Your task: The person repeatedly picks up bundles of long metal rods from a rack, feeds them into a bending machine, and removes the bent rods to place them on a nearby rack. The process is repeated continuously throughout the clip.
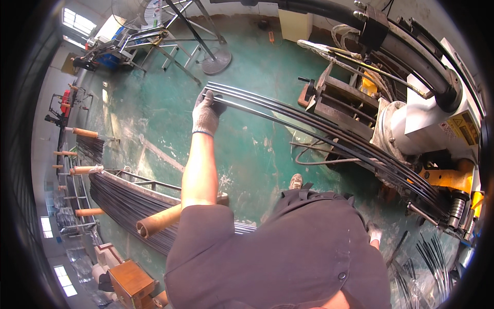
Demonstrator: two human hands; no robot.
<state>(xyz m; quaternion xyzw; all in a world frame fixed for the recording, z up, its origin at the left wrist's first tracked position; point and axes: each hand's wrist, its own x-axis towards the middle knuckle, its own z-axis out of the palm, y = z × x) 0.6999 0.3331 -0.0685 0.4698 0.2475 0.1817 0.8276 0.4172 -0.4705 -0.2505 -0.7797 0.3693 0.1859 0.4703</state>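
My left hand [207, 114], in a pale knit glove with grey fingers, is stretched forward and closed around the near-left ends of several long, thin metal rods [288, 119]. The rods run side by side to the right, slanting down toward the machine, with a gap between the lowest one and the others. Beside my right hip a small part of my right hand [375, 234] shows, also gloved. My body covers most of it, and its fingers cannot be made out. It lies apart from the rods in this view.
On the right stands a large machine [411, 129] with a crank handle and yellow parts. A rack on the left carries a thick bundle of dark rods [134, 206] between posts with brown tubes [159, 220]. A round stand base [216, 62] is ahead; more rods [435, 260] lie lower right.
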